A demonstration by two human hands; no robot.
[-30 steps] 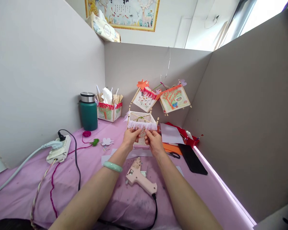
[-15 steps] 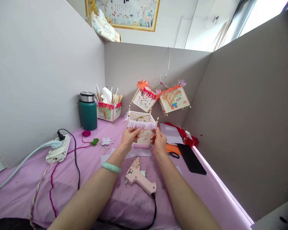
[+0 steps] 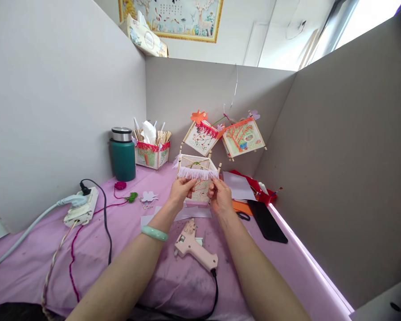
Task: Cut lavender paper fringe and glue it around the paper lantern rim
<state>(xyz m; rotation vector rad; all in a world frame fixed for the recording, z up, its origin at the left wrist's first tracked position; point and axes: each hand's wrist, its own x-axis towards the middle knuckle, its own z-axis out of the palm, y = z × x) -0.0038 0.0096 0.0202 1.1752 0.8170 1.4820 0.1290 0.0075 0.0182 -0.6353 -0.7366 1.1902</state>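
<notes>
The box stands in front of the hanging boxes, toward the middle of the worktop, its fringe facing the person; whether its base rests on the cloth or is lifted I cannot tell. The 2 hands meet the fringe's lower edge: the left hand pinches near its middle, thumb and forefinger closed on the strip, and the right hand pinches near its right end, other fingers curled. Gripping at 2 spaced points probably keeps the strip straight and the box steady.

The glue gun lies between the forearms, nozzle toward the back edge, seemingly for easy reach with the tip away from the body; its cord runs off to the front edge. The power strip sits by the left edge, probably to leave the middle free. Scissors and a black slab lie toward the right edge.
</notes>
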